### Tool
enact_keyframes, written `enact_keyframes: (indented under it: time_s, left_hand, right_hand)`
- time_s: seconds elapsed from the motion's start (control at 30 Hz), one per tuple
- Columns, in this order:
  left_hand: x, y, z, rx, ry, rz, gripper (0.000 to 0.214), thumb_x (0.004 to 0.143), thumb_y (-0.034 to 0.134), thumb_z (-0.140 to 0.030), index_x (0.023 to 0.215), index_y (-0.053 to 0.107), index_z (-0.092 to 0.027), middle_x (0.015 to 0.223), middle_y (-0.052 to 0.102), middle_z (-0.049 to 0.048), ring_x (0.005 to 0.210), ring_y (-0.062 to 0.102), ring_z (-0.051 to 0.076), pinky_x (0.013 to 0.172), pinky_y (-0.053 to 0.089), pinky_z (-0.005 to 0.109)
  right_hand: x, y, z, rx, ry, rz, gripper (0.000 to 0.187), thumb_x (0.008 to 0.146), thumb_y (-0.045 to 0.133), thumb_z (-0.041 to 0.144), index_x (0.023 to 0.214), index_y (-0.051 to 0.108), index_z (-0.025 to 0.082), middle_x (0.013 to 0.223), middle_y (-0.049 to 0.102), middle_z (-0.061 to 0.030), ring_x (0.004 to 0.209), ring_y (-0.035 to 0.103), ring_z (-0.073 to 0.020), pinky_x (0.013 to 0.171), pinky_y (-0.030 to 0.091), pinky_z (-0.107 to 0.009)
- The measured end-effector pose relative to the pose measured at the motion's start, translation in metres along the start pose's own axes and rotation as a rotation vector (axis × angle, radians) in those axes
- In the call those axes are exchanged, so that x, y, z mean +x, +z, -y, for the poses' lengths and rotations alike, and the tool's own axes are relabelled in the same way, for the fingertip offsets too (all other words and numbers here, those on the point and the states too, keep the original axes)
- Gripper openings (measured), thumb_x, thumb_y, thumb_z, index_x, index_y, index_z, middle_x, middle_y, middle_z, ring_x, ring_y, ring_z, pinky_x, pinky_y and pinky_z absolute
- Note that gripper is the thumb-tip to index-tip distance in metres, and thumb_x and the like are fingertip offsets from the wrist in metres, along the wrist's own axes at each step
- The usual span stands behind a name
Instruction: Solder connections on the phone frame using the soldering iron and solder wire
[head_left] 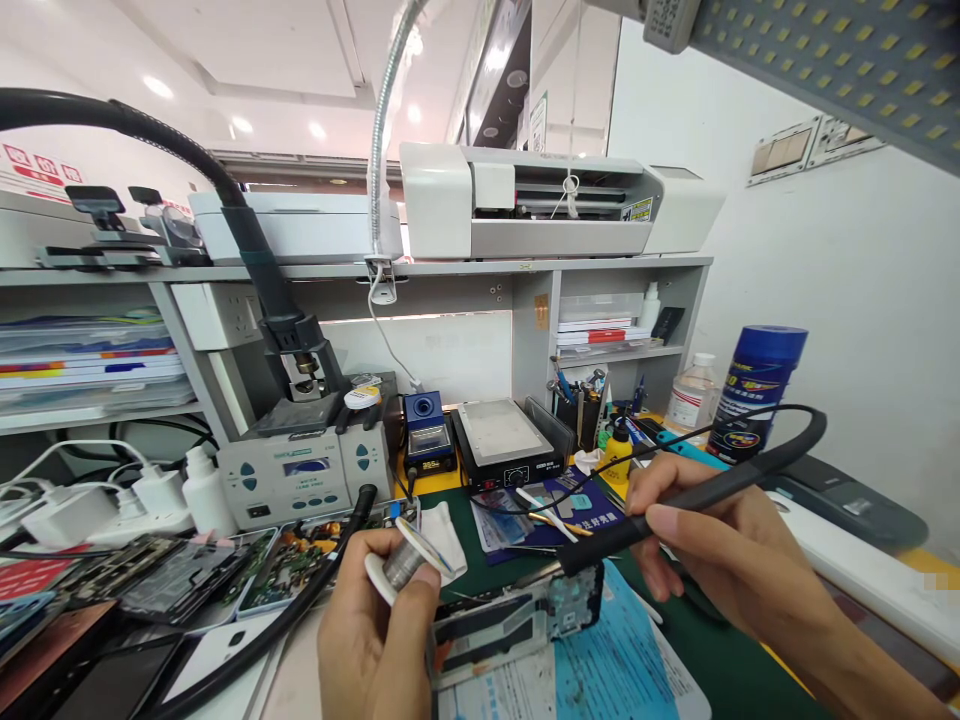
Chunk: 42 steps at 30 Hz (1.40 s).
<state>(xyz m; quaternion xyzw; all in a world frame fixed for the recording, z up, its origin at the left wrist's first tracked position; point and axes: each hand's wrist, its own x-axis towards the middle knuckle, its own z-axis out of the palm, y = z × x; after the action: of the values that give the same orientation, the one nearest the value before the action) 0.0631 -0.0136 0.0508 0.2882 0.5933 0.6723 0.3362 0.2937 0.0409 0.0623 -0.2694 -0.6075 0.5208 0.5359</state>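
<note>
My left hand (375, 640) is closed round a small white spool of solder wire (405, 565), thumb and fingers on its flanges. Beside the thumb, an opened phone frame (502, 640) stands tilted on its long edge; whether the lower fingers also grip it is hidden. My right hand (705, 530) pinches the black handle of a soldering iron (611, 543), whose cable loops back over the hand. The iron's metal end points left, down at the top edge of the phone frame. Whether its tip touches the frame I cannot make out.
Under the phone lies a blue-and-white printed sheet (600, 660) on a green mat (720, 650). A hot air station (300, 475) and phone parts (150, 580) fill the left. Behind are a heating plate (502, 435) and a soldering station (427, 430); a blue spray can (757, 390) stands right.
</note>
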Motion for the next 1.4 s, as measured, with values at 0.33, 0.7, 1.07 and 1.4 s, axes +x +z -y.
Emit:
enact_keyframes:
  time_s: [0.33,0.7,1.07,1.4]
  left_hand:
    - [0.002,-0.001,0.004,-0.007,-0.016,0.018,0.035,0.063,0.067,-0.053,0.082,0.057,-0.026,0.064,0.055,-0.0026,0.063,0.045,0.017,0.045,0.044,0.021]
    - [0.004,-0.003,0.009,-0.024,0.006,0.04,0.034,0.066,0.067,-0.053,0.082,0.056,-0.026,0.064,0.052,-0.0032,0.061,0.044,0.016,0.045,0.043,0.022]
    - [0.004,-0.002,0.01,-0.026,0.019,0.032,0.032,0.067,0.067,-0.052,0.082,0.057,-0.025,0.064,0.052,-0.0033,0.058,0.043,0.015,0.043,0.043,0.023]
    - [0.003,-0.002,0.009,-0.016,0.034,0.027,0.03,0.069,0.066,-0.051,0.082,0.056,-0.027,0.064,0.052,-0.0037,0.059,0.042,0.016,0.043,0.041,0.022]
  right_hand:
    - [0.0,-0.001,0.001,-0.019,0.005,-0.013,0.018,0.089,0.077,0.036,0.086,0.072,0.019,0.057,0.066,-0.0009,0.047,0.062,-0.0133,0.046,0.046,-0.02]
    - [0.0,-0.001,0.002,-0.013,-0.002,0.002,0.018,0.089,0.077,0.037,0.086,0.072,0.019,0.057,0.066,-0.0006,0.047,0.062,-0.0134,0.045,0.045,-0.02]
    - [-0.002,-0.001,0.002,-0.023,-0.005,-0.013,0.02,0.088,0.077,0.037,0.085,0.072,0.018,0.058,0.064,-0.0009,0.047,0.061,-0.0143,0.045,0.045,-0.022]
    - [0.0,0.0,0.003,-0.03,0.002,-0.017,0.019,0.088,0.077,0.037,0.084,0.072,0.019,0.058,0.064,-0.0004,0.047,0.061,-0.0141,0.045,0.045,-0.022]
